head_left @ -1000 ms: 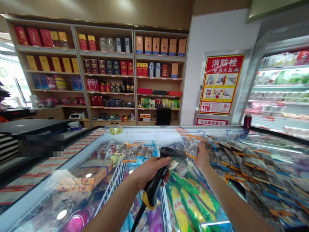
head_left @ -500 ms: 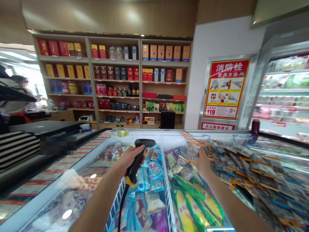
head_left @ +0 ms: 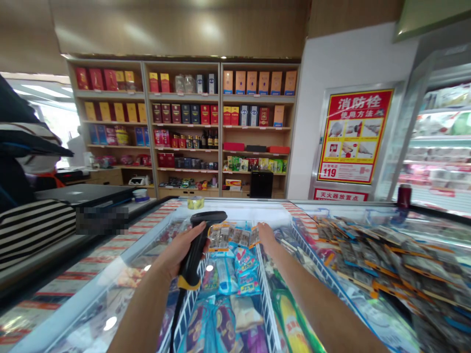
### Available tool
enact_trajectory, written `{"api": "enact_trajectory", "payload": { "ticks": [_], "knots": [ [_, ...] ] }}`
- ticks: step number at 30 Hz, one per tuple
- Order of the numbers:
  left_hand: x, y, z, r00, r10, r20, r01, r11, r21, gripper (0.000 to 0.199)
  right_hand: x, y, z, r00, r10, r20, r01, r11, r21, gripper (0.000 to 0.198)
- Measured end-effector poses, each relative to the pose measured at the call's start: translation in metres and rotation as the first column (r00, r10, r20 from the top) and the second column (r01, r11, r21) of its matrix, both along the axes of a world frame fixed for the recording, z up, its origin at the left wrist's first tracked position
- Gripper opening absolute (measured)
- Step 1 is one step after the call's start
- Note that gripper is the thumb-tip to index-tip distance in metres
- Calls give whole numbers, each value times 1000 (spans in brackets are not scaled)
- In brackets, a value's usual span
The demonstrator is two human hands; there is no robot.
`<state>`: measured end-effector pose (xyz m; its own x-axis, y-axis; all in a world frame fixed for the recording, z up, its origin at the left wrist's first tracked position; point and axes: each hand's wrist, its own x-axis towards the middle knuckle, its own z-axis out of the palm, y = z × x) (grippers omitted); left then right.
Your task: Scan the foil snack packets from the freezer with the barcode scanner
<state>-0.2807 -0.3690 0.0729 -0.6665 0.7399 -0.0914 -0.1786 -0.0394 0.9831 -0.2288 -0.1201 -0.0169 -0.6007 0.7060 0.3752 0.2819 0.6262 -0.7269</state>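
Observation:
My left hand (head_left: 183,248) is wrapped round the handle of a black and yellow barcode scanner (head_left: 192,252), its head up and its cable hanging down. My right hand (head_left: 267,237) is closed on the edge of a small orange-edged clear packet (head_left: 254,237). Just left of it are similar packets (head_left: 220,237), close to the scanner head. Below them, blue snack bags (head_left: 226,274) show in a white wire basket (head_left: 270,321) of the chest freezer. A big pile of the same dark packets (head_left: 386,250) lies to the right of my right arm.
Corn in green packs (head_left: 292,326) sits in the freezer's right section. A roll of tape (head_left: 195,202) and a dark red can (head_left: 404,196) stand on the freezer's far edge. At left are a black counter top (head_left: 88,193) and a striped item (head_left: 35,230). Shelves of boxed goods (head_left: 184,115) stand behind.
My right hand has moved left with a packet, from beside the pile to near the scanner. More packets now show by the scanner head. The view has turned slightly left.

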Motion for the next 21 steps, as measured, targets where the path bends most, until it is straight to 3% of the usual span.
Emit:
{"api": "enact_trajectory", "payload": {
  "ticks": [4,10,15,21],
  "knots": [
    [4,1,2,1000,-11,5,12,999,-34,30,-21,-16,9,988,-85,131,98,990,-98,26],
    [7,7,2,999,-45,-31,42,995,-90,31,-6,-7,16,955,-186,230,199,979,-37,33],
    [11,14,-4,997,-71,-29,66,986,-155,34,74,38,31,936,-260,236,233,963,138,34],
    [19,22,-10,995,-93,-39,86,983,-163,34,199,90,46,864,-469,183,383,848,366,33]
  ]
}}
